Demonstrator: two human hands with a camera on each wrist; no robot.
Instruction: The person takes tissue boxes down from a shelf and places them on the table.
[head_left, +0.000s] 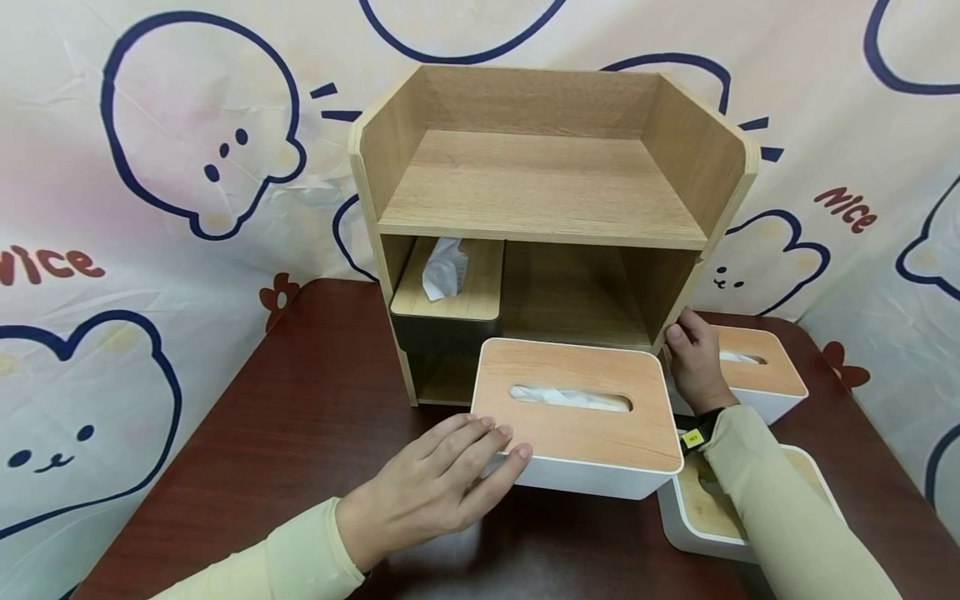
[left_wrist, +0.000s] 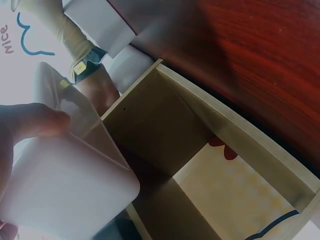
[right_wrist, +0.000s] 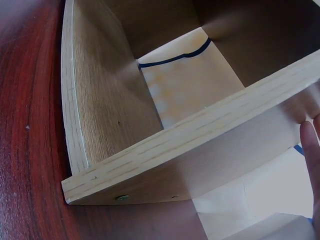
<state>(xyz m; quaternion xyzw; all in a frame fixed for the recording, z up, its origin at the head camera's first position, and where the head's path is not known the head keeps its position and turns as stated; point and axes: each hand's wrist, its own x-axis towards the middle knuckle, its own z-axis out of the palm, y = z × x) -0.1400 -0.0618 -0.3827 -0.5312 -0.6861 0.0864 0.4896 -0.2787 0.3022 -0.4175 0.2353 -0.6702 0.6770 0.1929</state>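
In the head view, your left hand (head_left: 431, 487) is holding the wood-lidded tissue box (head_left: 555, 433) by its near left corner, and the box is hanging in front of the shelf unit (head_left: 540, 179); that one-ended hold could let the far end droop and twist loose. A black-sided box (head_left: 450, 312) is sitting in the upper left compartment, so a leftward drift could be bumping it! Your right hand (head_left: 693, 367) is touching the unit's side panel (head_left: 708, 183), with another white box (head_left: 708, 517) lying near your forearm, where a dropping elbow could knock it. Over to the left wrist view: your thumb (left_wrist: 40, 120) is pressing the box's white end, a narrowish hold, and the corner is looming close to the shelf edge; poor alignment could catch it there. In the right wrist view, fingertips are resting against the panel's outer face; whether they're gripping, I can't tell. Uneven pushing there could be skewing the unit.
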